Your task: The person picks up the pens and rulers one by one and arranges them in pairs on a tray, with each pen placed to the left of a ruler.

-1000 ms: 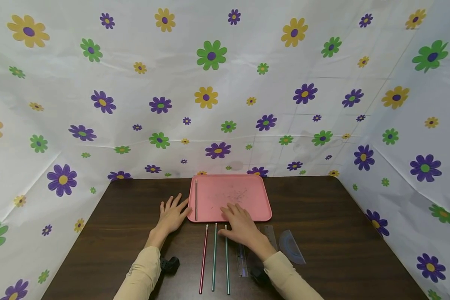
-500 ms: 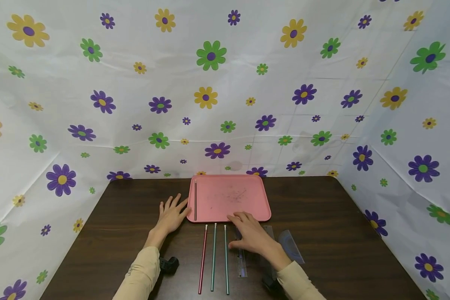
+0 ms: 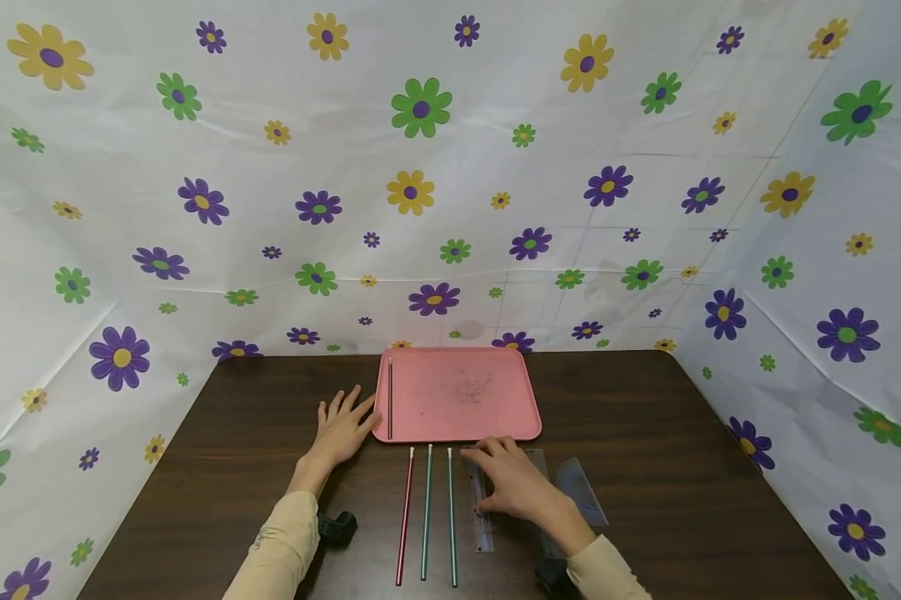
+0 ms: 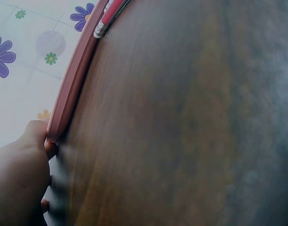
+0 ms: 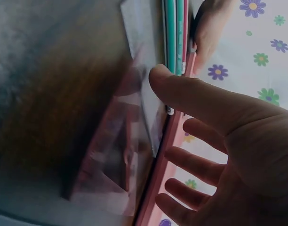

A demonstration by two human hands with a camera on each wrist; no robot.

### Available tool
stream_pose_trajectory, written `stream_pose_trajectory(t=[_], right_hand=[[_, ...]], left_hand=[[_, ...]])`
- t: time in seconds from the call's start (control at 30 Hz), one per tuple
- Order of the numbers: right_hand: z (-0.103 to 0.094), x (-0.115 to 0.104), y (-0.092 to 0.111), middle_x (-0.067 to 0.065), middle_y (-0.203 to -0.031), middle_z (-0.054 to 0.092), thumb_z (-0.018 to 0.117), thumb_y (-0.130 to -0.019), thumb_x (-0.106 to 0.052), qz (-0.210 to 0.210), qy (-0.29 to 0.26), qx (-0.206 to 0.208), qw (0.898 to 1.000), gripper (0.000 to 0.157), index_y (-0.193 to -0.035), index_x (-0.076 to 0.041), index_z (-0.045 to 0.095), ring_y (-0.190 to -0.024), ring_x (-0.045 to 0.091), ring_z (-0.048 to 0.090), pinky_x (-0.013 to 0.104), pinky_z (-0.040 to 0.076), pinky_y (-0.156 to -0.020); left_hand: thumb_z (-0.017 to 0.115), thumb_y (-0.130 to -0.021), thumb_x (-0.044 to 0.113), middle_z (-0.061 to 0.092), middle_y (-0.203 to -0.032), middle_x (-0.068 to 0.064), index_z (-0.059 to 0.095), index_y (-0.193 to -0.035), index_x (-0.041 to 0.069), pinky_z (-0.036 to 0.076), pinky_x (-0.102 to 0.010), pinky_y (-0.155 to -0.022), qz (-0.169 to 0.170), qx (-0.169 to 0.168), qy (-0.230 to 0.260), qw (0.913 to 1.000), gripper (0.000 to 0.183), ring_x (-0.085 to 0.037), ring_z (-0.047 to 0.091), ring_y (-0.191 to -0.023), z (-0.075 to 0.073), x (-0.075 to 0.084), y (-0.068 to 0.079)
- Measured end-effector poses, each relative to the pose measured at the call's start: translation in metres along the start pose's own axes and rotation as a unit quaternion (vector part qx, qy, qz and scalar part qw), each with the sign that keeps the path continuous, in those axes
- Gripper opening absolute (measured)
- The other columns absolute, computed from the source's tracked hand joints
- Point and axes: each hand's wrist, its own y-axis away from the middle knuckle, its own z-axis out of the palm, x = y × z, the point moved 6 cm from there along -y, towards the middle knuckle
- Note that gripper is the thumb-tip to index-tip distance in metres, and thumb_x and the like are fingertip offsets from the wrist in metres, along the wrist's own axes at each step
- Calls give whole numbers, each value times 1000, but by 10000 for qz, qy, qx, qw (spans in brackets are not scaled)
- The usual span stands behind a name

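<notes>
My left hand (image 3: pixel 341 433) lies with straight, spread fingers at the left end of the pink tray (image 3: pixel 458 362); in the left wrist view its thumb (image 4: pixel 35 132) touches the rim. Inside the tray, along its left side, is a dark pencil (image 3: pixel 390 400). Over a clear ruler (image 3: pixel 483 537) hovers my right hand (image 3: pixel 521 483), fingers bent and thumb apart, holding nothing. Left of the ruler, a red pencil (image 3: pixel 405 517) and two green pencils (image 3: pixel 426 517) lie side by side. A clear set square (image 5: pixel 111 165) is partly hidden under the right hand and wrist.
To the right of the right hand lies a clear protractor (image 3: pixel 581 492). Black wrist gear (image 3: pixel 336 529) sits by the left sleeve. The brown table (image 3: pixel 683 467) backs onto a flower-print sheet (image 3: pixel 480 158), which also closes in both sides.
My right hand has drawn back from over the tray, toward me and to the right, and is now above the ruler. The left hand has stayed at the tray's edge.
</notes>
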Motion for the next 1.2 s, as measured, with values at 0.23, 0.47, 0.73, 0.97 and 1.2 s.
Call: stream_pose_trajectory(t=[0.23, 0.47, 0.73, 0.97, 1.2], right_hand=[[7, 0, 0, 16, -148, 46, 90, -72, -33, -18, 11, -144, 9999, 83, -144, -12, 53, -132, 39, 42, 59, 42, -103], [9, -1, -3, 18, -154, 41, 89, -73, -31, -2, -141, -497, 9987, 84, -145, -13, 50, -134, 40, 41, 61, 40, -104], [8, -4, -5, 20, -154, 40, 90, -72, -28, 7, -236, -741, 9970, 86, -146, -12, 50, -138, 42, 39, 63, 39, -105], [6, -4, -8, 14, -145, 47, 91, -68, -34, -77, 115, -690, 9975, 86, -143, -15, 53, -127, 33, 45, 55, 43, -103], [4, -2, -15, 7, -128, 51, 96, -58, -37, -85, 299, -613, 9976, 94, -141, -18, 55, -108, 23, 45, 44, 46, -95]], left_hand=[[41, -104, 51, 21, -165, -17, 41, -153, 20, -3, -71, -116, 1, -22, 7, 10000, 58, -46, 11, -151, 0, 0, 0], [42, -104, 49, 21, -165, -17, 41, -153, 20, -4, -71, -116, -8, -19, 60, 10000, 58, -46, 10, -151, 0, -1, 0], [42, -104, 50, 20, -165, -17, 41, -153, 19, -4, -71, -115, -3, -7, 17, 10000, 58, -47, 10, -151, 1, -1, -1], [42, -104, 50, 21, -165, -17, 42, -153, 20, -3, -71, -116, -31, -5, 20, 10000, 57, -47, 11, -151, 1, -2, -1], [42, -104, 50, 21, -165, -17, 41, -153, 20, -3, -71, -116, -25, -35, 33, 10000, 58, -46, 11, -151, 1, -1, -1]])
